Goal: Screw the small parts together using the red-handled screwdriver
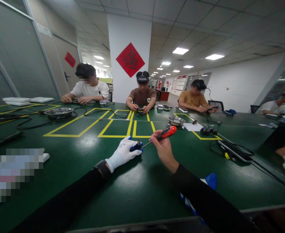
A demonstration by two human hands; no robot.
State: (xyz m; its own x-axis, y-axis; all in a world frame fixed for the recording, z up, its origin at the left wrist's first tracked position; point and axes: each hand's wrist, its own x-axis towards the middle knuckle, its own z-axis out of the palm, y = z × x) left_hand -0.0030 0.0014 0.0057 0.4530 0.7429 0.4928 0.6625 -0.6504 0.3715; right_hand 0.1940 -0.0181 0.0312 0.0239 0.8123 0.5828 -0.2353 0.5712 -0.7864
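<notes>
My left hand, in a white glove with blue fingertips, is closed around a small black part just above the table. A short dark knob stands up from that part. In my bare right hand is a screwdriver with a red and black handle. Its shaft slants down to the left, and the tip meets the black part or lies right beside it; I cannot tell which. Partly hidden under my right forearm lies a blue and white glove.
Yellow tape marks rectangles on the green table. Metal bowls stand left and right, with black parts and a phone-like device with cables at right. A blurred-out item lies left. Several co-workers sit around the table.
</notes>
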